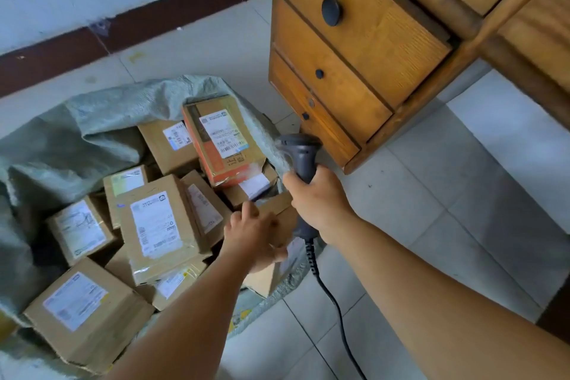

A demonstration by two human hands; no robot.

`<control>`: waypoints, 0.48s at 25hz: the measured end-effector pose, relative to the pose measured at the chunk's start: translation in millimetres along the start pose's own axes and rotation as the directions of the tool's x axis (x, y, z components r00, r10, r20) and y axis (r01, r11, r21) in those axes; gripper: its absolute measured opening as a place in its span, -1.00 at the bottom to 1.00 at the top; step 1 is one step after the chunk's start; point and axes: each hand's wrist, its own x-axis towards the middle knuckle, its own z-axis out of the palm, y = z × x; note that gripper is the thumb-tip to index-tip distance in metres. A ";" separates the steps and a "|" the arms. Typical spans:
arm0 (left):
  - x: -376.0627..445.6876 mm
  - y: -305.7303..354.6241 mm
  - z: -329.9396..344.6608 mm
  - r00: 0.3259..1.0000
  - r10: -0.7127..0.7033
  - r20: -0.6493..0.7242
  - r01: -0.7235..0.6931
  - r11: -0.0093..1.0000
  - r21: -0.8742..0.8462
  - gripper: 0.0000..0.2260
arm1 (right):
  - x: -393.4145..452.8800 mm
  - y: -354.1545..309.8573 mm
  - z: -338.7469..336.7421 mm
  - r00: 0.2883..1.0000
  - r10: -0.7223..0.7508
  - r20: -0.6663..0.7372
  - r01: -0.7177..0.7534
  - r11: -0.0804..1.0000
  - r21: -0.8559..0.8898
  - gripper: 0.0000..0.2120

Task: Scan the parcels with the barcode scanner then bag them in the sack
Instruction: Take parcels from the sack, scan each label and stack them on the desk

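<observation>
- Gripping the barcode scanner (300, 157) in our right hand (317, 197), fingers wrapped fully round the handle, head tipped toward the sack (101, 111).
- Our left hand (253, 234) lies curled on a plain parcel (274, 244) at the sack's near rim, just beside the scanner; firm grasp unclear.
- Parcel's label isn't visible; likely needs turning.

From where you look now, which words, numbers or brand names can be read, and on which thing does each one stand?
None can be read with certainty.
White labels on the brown parcels in the sack: print and barcodes, too blurred.
Orange-edged parcel: label too small; dark characters below it, unclear.
Barcode scanner in the right hand: no marking visible.
Wooden drawers: no text.
</observation>
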 end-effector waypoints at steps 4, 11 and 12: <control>9.3 -12.5 22.4 0.979 -0.199 0.052 0.201 0.870 -0.451 -0.55 | 6.5 14.3 -10.5 1.000 0.011 -0.007 -0.011 1.000 -0.001 -0.79; 23.8 -5.2 45.7 0.965 -0.258 0.038 0.260 0.943 -0.209 -0.58 | -3.9 27.1 -5.2 0.999 0.040 0.035 -0.039 0.999 -0.028 -0.79; 19.8 -6.3 43.6 0.961 -0.275 0.029 0.273 0.930 -0.245 -0.55 | -7.3 24.9 -6.1 0.999 0.040 0.033 -0.039 0.999 -0.027 -0.78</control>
